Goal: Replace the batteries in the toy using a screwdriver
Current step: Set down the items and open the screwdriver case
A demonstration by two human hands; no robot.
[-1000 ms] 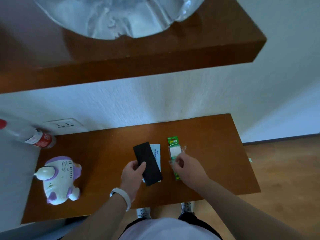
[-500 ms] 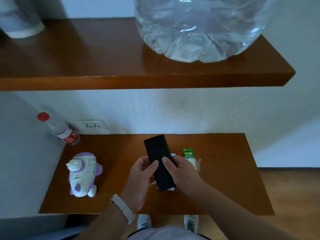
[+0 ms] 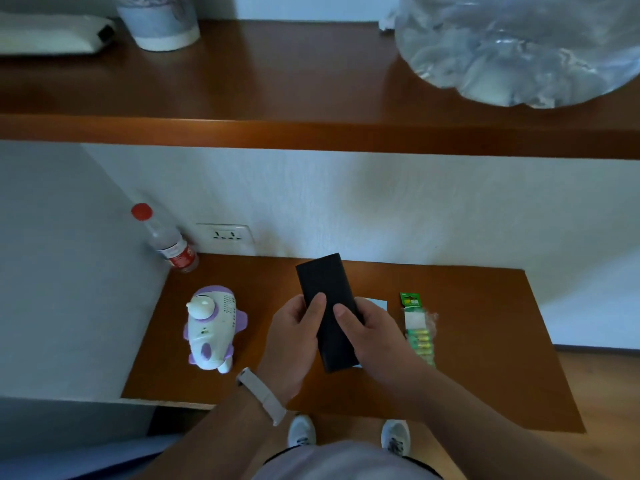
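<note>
Head view, toy [image 3: 211,327]: lies left on the shelf [image 3: 485,341], untouched, parked for later.
Left hand [image 3: 292,342]: fingers curled round black case [image 3: 323,285], thumb on top.
Right hand [image 3: 377,341]: grips the opposite edge, thumb on top; you're bracing to open it, probably the screwdriver kit.
Battery pack [image 3: 417,327]: flat at right, near your hand.

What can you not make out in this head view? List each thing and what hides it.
Head view:
Black case: closed, contents unseen; left hand and right hand grip it.
Card: mostly under the case.
Battery pack: print too small to read.
Water jug: cut off by top and right edges.
Toy: battery cover unseen.
</note>
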